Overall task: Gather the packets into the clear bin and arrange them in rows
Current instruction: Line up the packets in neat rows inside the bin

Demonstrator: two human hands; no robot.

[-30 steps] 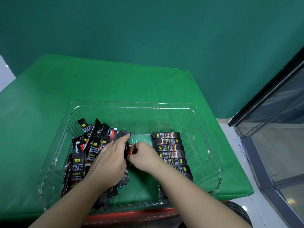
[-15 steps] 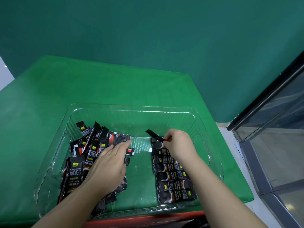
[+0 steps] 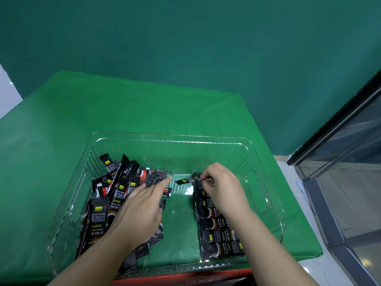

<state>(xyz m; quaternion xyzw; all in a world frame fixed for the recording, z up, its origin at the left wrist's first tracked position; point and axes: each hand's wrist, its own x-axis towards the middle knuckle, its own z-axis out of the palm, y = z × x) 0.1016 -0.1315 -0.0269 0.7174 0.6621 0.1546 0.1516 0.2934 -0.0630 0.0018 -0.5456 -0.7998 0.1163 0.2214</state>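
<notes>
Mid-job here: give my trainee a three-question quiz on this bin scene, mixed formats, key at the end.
1. True or false: the right hand pinches a packet.
2. The neat row lies on which side of the bin? A) left B) right C) far wall
3. Fill in: the left hand rests on the loose ____ of packets.

Key: 1 true; 2 B; 3 pile.
</notes>
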